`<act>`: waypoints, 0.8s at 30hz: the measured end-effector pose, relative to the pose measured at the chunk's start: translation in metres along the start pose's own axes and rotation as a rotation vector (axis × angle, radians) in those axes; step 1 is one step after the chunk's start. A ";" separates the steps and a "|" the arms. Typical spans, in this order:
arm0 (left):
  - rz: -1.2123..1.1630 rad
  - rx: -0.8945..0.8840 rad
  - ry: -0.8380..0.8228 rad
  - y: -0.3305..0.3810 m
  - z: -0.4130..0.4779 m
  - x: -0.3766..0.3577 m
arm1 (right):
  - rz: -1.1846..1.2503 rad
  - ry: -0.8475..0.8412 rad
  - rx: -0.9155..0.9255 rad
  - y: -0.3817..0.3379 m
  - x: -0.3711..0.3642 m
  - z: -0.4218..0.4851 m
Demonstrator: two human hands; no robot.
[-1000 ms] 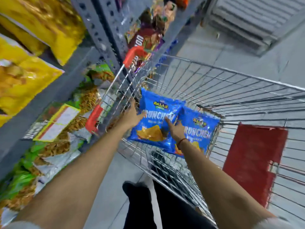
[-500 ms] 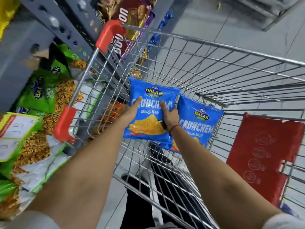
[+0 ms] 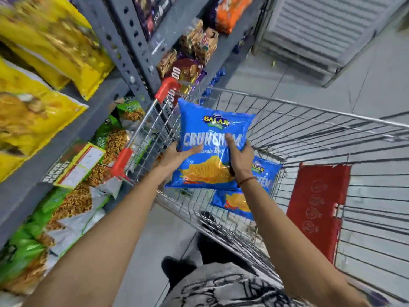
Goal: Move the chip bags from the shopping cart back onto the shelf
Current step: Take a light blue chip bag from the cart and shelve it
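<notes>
**Blue chip bag gripped in both hands above the cart**

The left hand (image 3: 177, 155) and right hand (image 3: 240, 159) clamp a blue Balaji Crunchem chip bag (image 3: 212, 147) from either side, thumbs across its front, fingers hidden behind it. The bag stands upright above the shopping cart (image 3: 309, 129), near the cart's shelf-side edge. Its printed name is partly covered by the thumbs.

A second blue Crunchem bag (image 3: 259, 187) lies lower in the cart, mostly hidden by the held bag and the right forearm; only its right edge and a lower corner show.

The grey metal shelf (image 3: 124, 41) runs along the left. Its yellow snack bags (image 3: 44, 63) are blurred, and the green snack bags (image 3: 66, 207) below are cut off at the frame edge. A red flap (image 3: 318, 207) sits in the cart's right part, its markings too faint to read.
</notes>
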State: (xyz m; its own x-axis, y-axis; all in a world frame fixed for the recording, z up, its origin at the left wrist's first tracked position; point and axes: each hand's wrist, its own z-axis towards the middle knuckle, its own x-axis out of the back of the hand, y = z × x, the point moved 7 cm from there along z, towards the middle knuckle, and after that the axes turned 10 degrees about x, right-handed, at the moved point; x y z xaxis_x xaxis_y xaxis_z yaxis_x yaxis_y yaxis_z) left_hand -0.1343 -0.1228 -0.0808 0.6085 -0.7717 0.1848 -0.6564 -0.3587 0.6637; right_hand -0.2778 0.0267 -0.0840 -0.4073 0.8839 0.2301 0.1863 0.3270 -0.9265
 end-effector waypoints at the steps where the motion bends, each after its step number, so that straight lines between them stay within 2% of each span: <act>1: -0.019 -0.035 0.004 0.010 -0.013 0.002 | 0.022 0.004 0.033 -0.019 0.005 -0.004; 6: -0.091 -0.261 0.053 0.072 -0.080 0.026 | 0.188 -0.009 0.233 -0.118 0.020 -0.029; 13: -0.123 -0.601 0.159 0.159 -0.186 0.075 | 0.214 0.027 0.511 -0.259 0.032 -0.086; 18: -0.156 -0.858 0.342 0.205 -0.288 0.131 | 0.342 -0.058 0.779 -0.366 0.026 -0.148; 24: -0.137 -1.065 0.597 0.236 -0.403 0.199 | 0.555 -0.240 0.953 -0.466 0.006 -0.214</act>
State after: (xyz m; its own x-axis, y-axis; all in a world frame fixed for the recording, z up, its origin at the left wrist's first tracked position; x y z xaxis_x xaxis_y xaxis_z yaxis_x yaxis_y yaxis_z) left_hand 0.0112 -0.1491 0.4049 0.9362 -0.2995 0.1838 -0.0492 0.4061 0.9125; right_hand -0.1755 -0.0484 0.4129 -0.6607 0.7068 -0.2527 -0.3213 -0.5706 -0.7558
